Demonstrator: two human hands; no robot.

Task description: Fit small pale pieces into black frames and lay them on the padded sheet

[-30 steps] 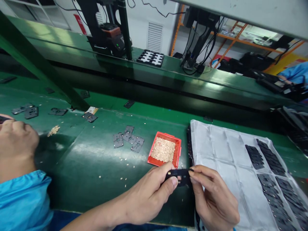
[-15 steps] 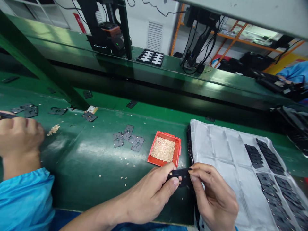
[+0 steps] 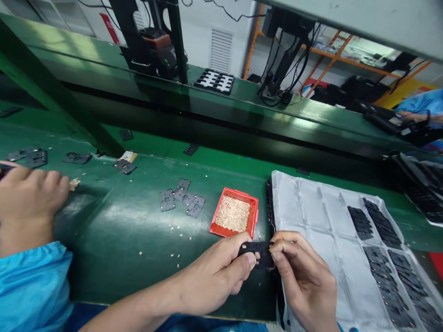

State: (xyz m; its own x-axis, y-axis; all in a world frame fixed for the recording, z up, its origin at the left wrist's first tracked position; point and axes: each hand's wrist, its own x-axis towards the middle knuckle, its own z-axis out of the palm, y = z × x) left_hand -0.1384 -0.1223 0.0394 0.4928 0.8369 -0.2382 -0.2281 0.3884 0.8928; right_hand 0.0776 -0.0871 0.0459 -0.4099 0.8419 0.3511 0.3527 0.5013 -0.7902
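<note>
My left hand (image 3: 221, 272) is closed around one end of a flat black plastic part (image 3: 254, 247) with small cut-outs, thumb on top. At the part's other end my right hand (image 3: 304, 279) has thumb and fingers pinched together, touching its edge; what sits between those fingertips is too small to make out. Just behind the hands stands a red bin (image 3: 234, 213) full of tiny tan pieces. Several similar black plates (image 3: 182, 197) lie to the left of the bin. A white compartmented tray (image 3: 311, 203) beside my right hand holds rows of black plates (image 3: 384, 272) on its right side.
At the left, a co-worker's hand (image 3: 31, 198) in a blue sleeve holds a dark item near a small tan pile (image 3: 74, 184). A green post (image 3: 62, 92) rises from the bench. Along the back shelf (image 3: 152, 92) stand machines and a black-and-white tray (image 3: 214, 81).
The view has shifted slightly. My hands keep nearly the same hold on the black part. The co-worker's hand has moved right, closer to the tan pile.
</note>
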